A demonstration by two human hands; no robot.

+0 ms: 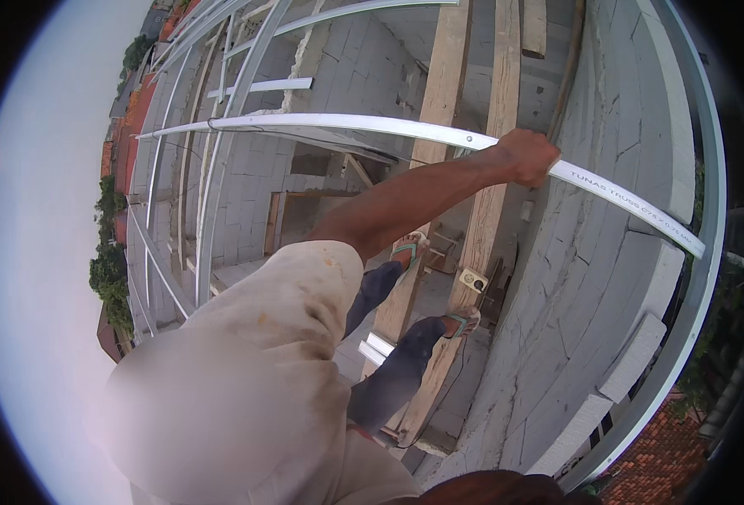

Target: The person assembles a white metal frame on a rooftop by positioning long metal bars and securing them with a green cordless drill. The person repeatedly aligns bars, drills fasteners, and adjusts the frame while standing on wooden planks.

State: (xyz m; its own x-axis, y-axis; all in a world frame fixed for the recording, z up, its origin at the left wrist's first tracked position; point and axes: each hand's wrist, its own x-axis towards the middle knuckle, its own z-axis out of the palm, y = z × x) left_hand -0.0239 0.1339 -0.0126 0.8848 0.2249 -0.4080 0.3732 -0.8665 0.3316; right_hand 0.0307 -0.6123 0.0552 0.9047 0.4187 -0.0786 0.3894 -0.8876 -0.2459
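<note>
Beam (406, 128) in our left hand (529, 157), fingers clasping it; our right fingers we cannot tell. Best we grip firmly, feet (462, 323) square on the planks (446, 76).

White beam (364, 124) across, open between planks (506, 67)

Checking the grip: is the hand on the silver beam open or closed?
Closed: the left hand is curled over the silver beam.
</note>
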